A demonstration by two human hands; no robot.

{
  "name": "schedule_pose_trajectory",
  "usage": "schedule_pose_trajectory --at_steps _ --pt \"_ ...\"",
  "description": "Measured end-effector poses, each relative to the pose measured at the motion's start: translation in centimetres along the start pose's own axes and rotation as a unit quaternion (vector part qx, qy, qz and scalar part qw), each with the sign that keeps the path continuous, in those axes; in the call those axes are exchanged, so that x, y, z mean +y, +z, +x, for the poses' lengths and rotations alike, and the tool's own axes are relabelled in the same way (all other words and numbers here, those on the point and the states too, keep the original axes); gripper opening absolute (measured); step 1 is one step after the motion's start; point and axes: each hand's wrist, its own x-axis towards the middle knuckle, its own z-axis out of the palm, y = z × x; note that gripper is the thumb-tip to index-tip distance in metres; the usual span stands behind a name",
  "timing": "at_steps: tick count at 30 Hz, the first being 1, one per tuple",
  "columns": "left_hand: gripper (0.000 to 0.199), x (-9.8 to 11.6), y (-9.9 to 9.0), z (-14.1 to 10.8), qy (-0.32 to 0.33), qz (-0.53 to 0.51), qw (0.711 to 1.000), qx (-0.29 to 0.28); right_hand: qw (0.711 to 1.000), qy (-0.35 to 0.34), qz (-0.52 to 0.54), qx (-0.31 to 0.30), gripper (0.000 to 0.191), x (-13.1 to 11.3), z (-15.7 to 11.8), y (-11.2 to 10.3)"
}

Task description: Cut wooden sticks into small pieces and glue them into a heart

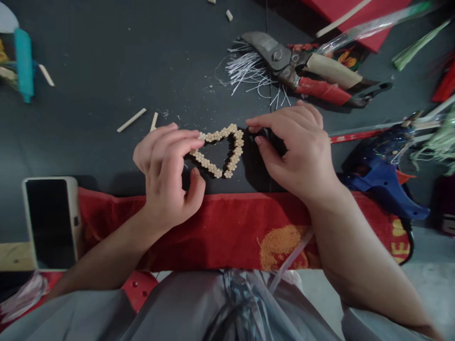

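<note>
A strand of small cream flower-shaped pieces [237,150] lies on the dark table, bent into a rough heart or triangle with a small gap at its lower point. My left hand [170,166] rests over its left side, fingers stretched out and fingertips at the strand, hiding that corner. The left thumb stands apart from the fingers. Just right of the strand is my right hand [293,147], thumb and index finger apart with nothing between them. It does not touch the strand.
Pruning shears [284,61] lie behind my right hand beside white thread ends [245,68]. A blue glue gun [386,184] is at right. A red towel [227,232] lines the front edge; a phone [50,222] stands at left. Thin cream sticks [131,120] lie beyond my left hand.
</note>
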Motion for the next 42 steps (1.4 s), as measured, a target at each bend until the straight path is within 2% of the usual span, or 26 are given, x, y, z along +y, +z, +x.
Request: schedule_pose_trajectory --at_steps 3,8,18,25,42 --pt "0.048 0.03 -0.13 0.01 0.007 -0.022 1.000 0.012 1.000 -0.006 -0.002 0.004 0.031 0.04 -0.01 0.03" --pt "0.050 -0.05 -0.34 -0.11 -0.035 -0.018 0.999 -0.020 1.000 -0.001 0.002 0.006 0.029 -0.03 -0.01 -0.03" --pt "0.051 0.02 -0.35 0.05 -0.031 -0.031 0.999 -0.007 1.000 0.002 -0.001 -0.009 0.033 0.13 -0.12 0.01" --pt "0.053 0.01 -0.38 -0.07 -0.060 -0.040 0.997 -0.023 1.000 0.000 -0.004 -0.013 0.033 0.10 -0.07 -0.05" --pt "0.049 -0.28 -0.20 -0.27 -0.055 -0.059 0.997 -0.021 1.000 -0.005 -0.001 -0.003 0.031 0.08 -0.15 -0.02"
